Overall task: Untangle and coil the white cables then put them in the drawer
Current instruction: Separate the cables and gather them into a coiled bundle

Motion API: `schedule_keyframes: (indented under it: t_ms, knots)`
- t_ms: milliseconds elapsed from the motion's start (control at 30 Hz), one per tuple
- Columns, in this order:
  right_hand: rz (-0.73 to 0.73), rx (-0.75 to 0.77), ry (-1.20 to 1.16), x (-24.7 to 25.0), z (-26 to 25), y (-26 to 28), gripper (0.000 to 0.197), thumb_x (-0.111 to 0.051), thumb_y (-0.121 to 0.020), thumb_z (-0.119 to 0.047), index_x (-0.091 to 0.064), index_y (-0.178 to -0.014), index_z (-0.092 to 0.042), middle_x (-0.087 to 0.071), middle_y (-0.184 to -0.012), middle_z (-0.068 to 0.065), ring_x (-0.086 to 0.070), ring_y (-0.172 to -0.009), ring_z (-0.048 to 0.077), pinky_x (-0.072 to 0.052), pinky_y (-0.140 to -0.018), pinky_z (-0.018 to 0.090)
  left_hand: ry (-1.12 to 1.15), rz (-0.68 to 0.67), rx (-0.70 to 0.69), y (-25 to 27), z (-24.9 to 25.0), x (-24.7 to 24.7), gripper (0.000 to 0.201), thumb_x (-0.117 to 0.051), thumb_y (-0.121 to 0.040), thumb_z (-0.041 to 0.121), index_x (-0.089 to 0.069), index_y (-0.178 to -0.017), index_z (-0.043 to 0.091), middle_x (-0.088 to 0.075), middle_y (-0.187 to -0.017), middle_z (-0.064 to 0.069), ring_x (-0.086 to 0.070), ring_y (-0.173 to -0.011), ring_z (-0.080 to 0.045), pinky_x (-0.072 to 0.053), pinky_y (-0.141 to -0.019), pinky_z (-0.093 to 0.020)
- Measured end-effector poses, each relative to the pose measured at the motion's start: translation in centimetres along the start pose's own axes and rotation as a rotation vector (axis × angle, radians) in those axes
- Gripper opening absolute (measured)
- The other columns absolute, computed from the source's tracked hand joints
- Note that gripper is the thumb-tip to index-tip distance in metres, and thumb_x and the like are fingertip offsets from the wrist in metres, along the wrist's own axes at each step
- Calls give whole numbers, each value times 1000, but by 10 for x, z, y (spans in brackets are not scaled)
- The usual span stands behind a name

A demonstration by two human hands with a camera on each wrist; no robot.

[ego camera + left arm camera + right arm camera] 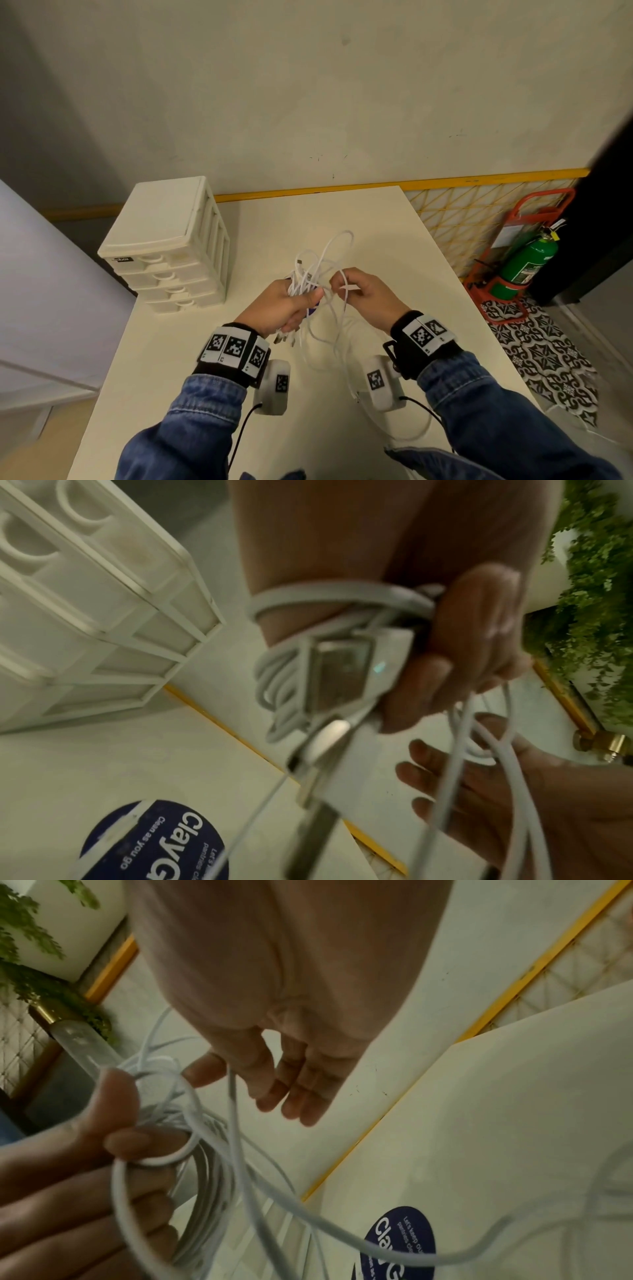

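Both hands are up above the desk [376,222], forearms in denim sleeves [191,428] angled in toward each other. The left hand [284,305] has its fingers wrapped around a bundle of white cables [308,274], with loops sticking up out of the top of the fist and a few plug ends poking out the bottom by the wrist. From the left wrist cam you can see the fingers [479,647] curled over the strands and a metal connector [342,674] sitting right in the grip.

The right hand [366,294] is just beside the left, almost knuckle to knuckle, and it pinches a single strand between thumb and index finger while the other fingers hang loosely curled. That strand drops down in a long loop and trails across the desk toward the person.

The drawer unit [168,243] sits at the back left corner of the desk, all drawers closed, well apart from the hands. There's a round blue sticker [400,1240] on the desk under the cables. Off to the right on the floor is a green fire extinguisher [524,263] in a red stand.
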State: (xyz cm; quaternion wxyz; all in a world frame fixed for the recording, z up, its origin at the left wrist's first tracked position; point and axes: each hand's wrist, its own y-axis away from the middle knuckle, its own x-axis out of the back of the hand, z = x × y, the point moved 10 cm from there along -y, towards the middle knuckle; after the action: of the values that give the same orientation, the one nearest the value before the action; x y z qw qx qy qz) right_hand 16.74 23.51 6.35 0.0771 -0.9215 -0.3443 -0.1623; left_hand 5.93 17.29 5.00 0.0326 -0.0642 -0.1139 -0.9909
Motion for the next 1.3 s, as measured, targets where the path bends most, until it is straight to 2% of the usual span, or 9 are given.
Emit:
schedule_keyframes:
  t_ms: [167,333,567,667,800,933,1067,1200,1300]
  knots:
    - [-43,-18,-191,-11,-2,-2,24,-54,-86,7,-52,-80,-16,-63,-76,8,-63,-62,12,-53,-62,24,-7,132,-54,-5,5,8,60,-58,-93,29,-52,-34,19,-39,-33,-1,-33,-34,-17,-33,-51,-31]
    - [-76,-79,-230,-17,3,1,27,-53,-88,1,-62,-98,-22,-68,-78,-2,-67,-57,21,-58,-61,34,-11,145,-29,-7,-1,7,58,-61,-92,30,-50,-35,19,-40,-35,-2,-33,-33,-17,-31,-47,-29]
    - [-63,-39,-54,-17,10,-2,35,-60,-80,4,-65,-97,-26,-62,-77,-6,-59,-66,18,-49,-62,20,17,182,43,-8,-12,12,37,-67,-88,26,-54,-55,15,-39,-38,-1,-32,-33,-14,-28,-43,-25]
    - [-75,13,94,-17,10,-8,27,-76,-72,-12,-68,-86,-34,-59,-83,-3,-59,-76,16,-47,-72,19,-11,181,74,-7,-18,12,38,-68,-86,28,-49,-59,10,-37,-38,-2,-31,-32,-14,-28,-40,-23]
    - [-122,84,315,-29,12,-6,15,-72,-77,-19,-70,-91,-17,-60,-95,2,-60,-85,21,-46,-75,25,1,184,76,-6,-21,12,44,-68,-85,33,-49,-49,16,-37,-40,-5,-31,-33,-16,-29,-41,-23]
    - [15,48,147,-23,11,-4,19,-71,-77,-13,-65,-95,-14,-62,-93,0,-61,-82,16,-48,-75,23,10,191,53,-11,-16,18,54,-65,-87,38,-48,-40,18,-36,-38,-5,-32,-34,-17,-32,-42,-23]
    - [-122,-46,36,-37,16,-5,22,-48,-89,0,-68,-97,-6,-68,-88,9,-60,-73,7,-45,-68,9,-46,258,-12,-9,-13,24,52,-65,-88,36,-49,-45,10,-40,-35,-6,-36,-34,-17,-36,-44,-23]
    - [-140,-121,-141,-39,16,-5,22,-42,-94,-2,-61,-100,-11,-63,-89,8,-61,-78,16,-47,-69,25,-102,344,-41,-8,-13,35,50,-66,-88,31,-48,-47,9,-42,-33,-4,-39,-31,-14,-36,-42,-21]
    - [-156,-180,-240,-39,16,-4,19,-41,-96,-7,-59,-103,-7,-61,-100,12,-60,-87,17,-47,-74,27,-138,370,-52,-9,-8,37,47,-66,-88,30,-48,-49,10,-43,-32,2,-40,-30,-12,-37,-41,-22]
